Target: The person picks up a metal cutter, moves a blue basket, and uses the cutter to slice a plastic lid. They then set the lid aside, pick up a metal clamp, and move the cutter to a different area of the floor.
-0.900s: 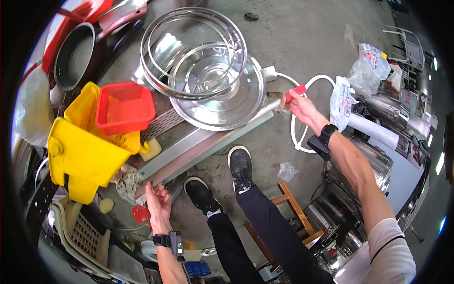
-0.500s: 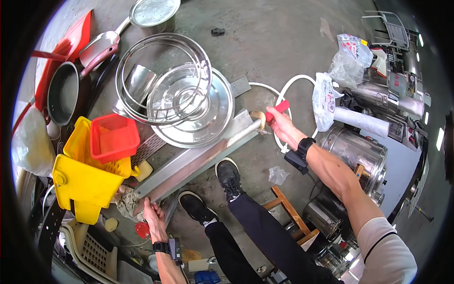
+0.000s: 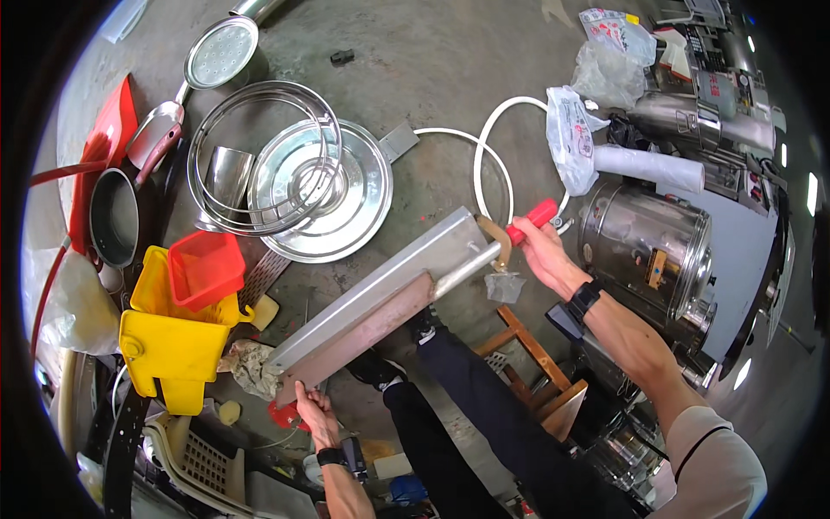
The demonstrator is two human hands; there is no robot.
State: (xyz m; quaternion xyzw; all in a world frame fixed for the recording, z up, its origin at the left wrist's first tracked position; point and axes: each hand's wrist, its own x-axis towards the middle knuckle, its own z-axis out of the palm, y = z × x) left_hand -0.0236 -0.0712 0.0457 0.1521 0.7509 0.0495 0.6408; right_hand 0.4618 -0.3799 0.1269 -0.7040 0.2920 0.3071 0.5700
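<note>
A long grey metal channel (image 3: pixel 372 290) slants across in front of me, from low left up to the right. Along its near side shows a flat brownish plate (image 3: pixel 359 337). At its right end are a tan curved piece (image 3: pixel 494 242) and a red handle (image 3: pixel 534 220). My right hand (image 3: pixel 546 251) is closed round this handle. At the lower left end my left hand (image 3: pixel 315 413) pinches the channel, thumb on the plate's face and fingers partly hidden below. Beside that end lies a crumpled cloth (image 3: pixel 251 365). My shoes are partly covered by the channel.
Beyond lie a round steel lid (image 3: pixel 367 212) and wire rings (image 3: pixel 201 169). To the left are a yellow plastic container (image 3: pixel 177 346), a red basket (image 3: pixel 206 268) and a frying pan (image 3: pixel 115 216). Rightward are a white hose (image 3: pixel 478 164), a wooden stool (image 3: pixel 536 350) and a steel pot (image 3: pixel 640 233).
The channel has been lifted and turned in both hands, so its brownish plate now faces up toward me. My view has shifted too. Both hands keep their grip.
</note>
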